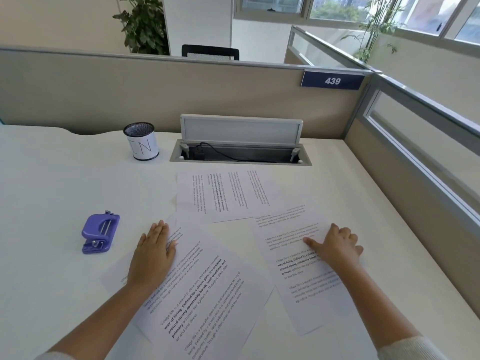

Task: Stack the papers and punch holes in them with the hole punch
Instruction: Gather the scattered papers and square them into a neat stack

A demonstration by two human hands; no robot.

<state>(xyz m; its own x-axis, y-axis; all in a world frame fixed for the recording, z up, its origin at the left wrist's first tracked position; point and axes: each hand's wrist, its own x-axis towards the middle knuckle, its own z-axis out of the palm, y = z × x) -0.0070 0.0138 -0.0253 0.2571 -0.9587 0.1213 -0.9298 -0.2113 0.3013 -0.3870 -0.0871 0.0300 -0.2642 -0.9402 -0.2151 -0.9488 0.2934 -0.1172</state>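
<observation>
Three printed sheets are seen spread loose on a white desk (65, 178), not yet stacked. The left sheet (205, 294) lies tilted in front of the person, and the left hand (153, 253) is laid flat on its upper left part, palm down, fingers straight and close together, nothing pinched. The right sheet (298, 271) lies tilted the other way, and the right hand (335, 246) is rested on it near its right edge, fingers bent and slightly spread, the thumb stretched toward the text; whether the paper edge is gripped cannot be told. The far sheet (223, 196) lies beyond both, turned sideways, with its near corners overlapping or touching the other two. A further white edge is seen under the left sheet near the left wrist, but whether it is another sheet cannot be told. The purple punch (100, 232) stands on the desk to the left of the left hand, apart from the papers and untouched. A mesh cup (141, 141) with a white wrap stands farther back, beside an open cable hatch (240, 149) set into the desk at the partition (104, 94), where a sign (332, 80) reading 439 is fixed.
</observation>
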